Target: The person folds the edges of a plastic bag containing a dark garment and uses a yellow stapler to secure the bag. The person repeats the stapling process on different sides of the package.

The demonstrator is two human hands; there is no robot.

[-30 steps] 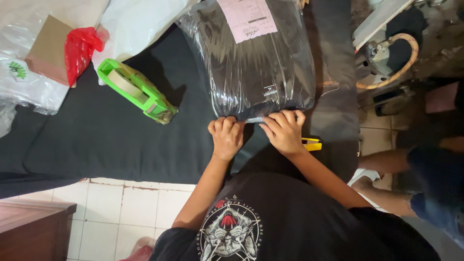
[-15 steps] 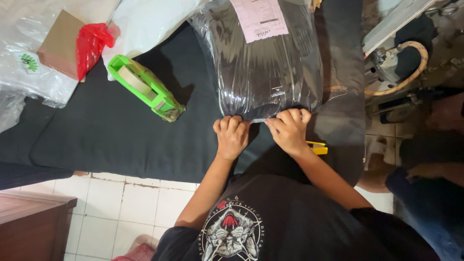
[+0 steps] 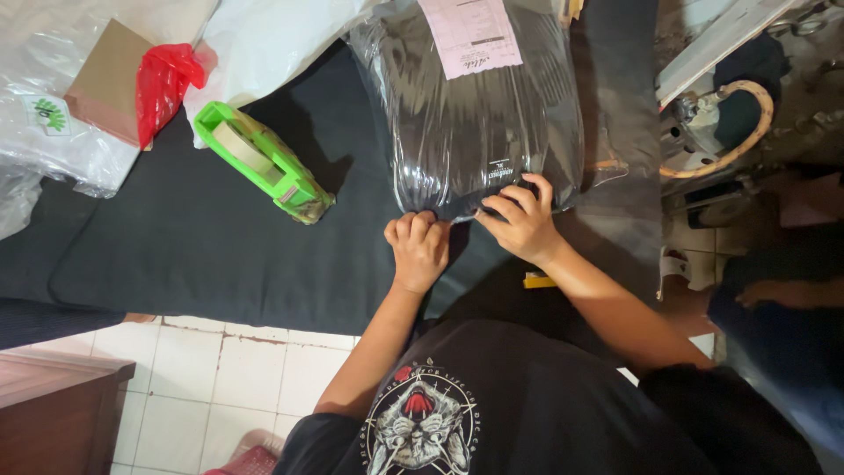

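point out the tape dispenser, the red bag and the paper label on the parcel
tape dispenser (image 3: pixel 264 163), head view, green body
red bag (image 3: pixel 163 84), head view, crumpled middle
paper label (image 3: pixel 470 35), head view, sheet's centre
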